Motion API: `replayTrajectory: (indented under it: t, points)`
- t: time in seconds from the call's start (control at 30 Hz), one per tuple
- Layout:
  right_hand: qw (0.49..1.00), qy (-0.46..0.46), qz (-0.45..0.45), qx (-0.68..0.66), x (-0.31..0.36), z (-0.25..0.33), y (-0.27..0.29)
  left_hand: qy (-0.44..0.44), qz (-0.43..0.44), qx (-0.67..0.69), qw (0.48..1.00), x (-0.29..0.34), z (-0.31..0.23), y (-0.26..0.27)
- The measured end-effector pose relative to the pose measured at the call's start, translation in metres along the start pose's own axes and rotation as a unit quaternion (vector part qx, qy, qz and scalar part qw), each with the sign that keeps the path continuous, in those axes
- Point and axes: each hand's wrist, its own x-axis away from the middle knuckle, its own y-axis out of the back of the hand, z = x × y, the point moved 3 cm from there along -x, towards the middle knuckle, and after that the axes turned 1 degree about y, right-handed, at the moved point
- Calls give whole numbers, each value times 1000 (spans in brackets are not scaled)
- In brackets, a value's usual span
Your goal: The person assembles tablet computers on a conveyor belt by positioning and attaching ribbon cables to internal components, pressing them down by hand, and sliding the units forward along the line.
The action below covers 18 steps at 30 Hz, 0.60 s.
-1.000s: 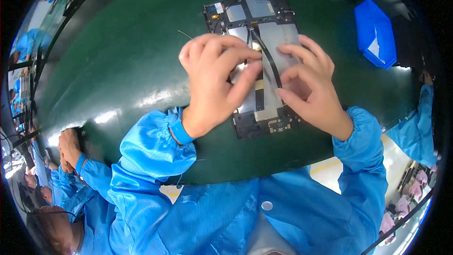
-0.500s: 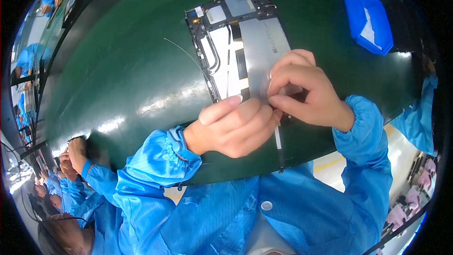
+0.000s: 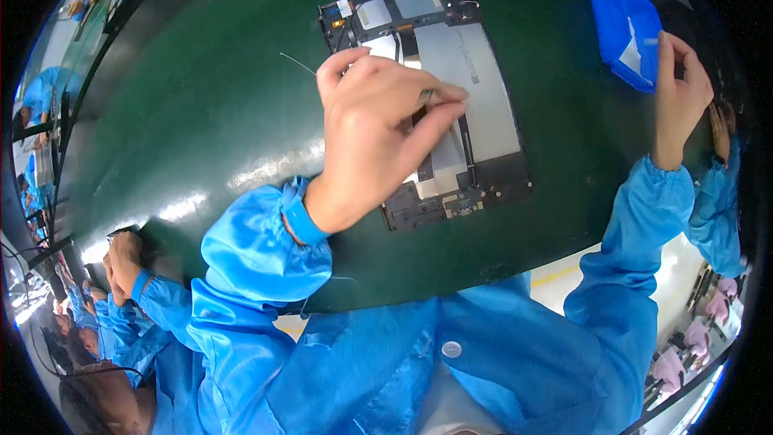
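A tablet with its back off point(image 3: 503, 185), showing a dark frame and a silver battery point(image 3: 487, 125), lies on the green work surface. My left hand point(image 3: 362, 125) reaches over its left half, thumb and fingertips pinched together. A thin black ribbon cable point(image 3: 469, 149) runs from those fingertips down to the small board at the tablet's near end. Part of the tablet is hidden under this hand. Out to the right, my right hand point(image 3: 683, 93) is raised beside a blue bin point(image 3: 604, 12). Its thumb and forefinger pinch a small translucent piece of film point(image 3: 651, 42) at the bin's edge.
White scraps point(image 3: 632, 55) lie in the blue bin. A thin wire point(image 3: 296, 62) sticks out left of the tablet. Another person's hands point(image 3: 125, 262) work at the left edge, and a blue sleeve point(image 3: 715, 217) shows at the far right.
My hands have parted. The right moved far right to the bin with the film piece; the left moved up over the tablet. The ribbon cable, formerly hanging toward me, now lies across the tablet.
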Motion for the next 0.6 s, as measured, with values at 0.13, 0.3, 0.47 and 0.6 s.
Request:
replayTrajectory:
  t: [0.13, 0.3, 0.47, 0.6]
  points:
    - [973, 141, -43, 178, 8, 24, 1, 37, 39, 6, 999, 1, 6, -8]
    - [924, 215, 185, -256, 58, 153, 12, 103, 50, 14, 993, 1, 9, 0]
    - [914, 227, 206, -268, 96, 182, 24, 106, 69, 9, 992, -4, 2, -2]
    - [916, 231, 213, -247, 96, 183, 18, 79, 55, 4, 995, -2, 8, -5]
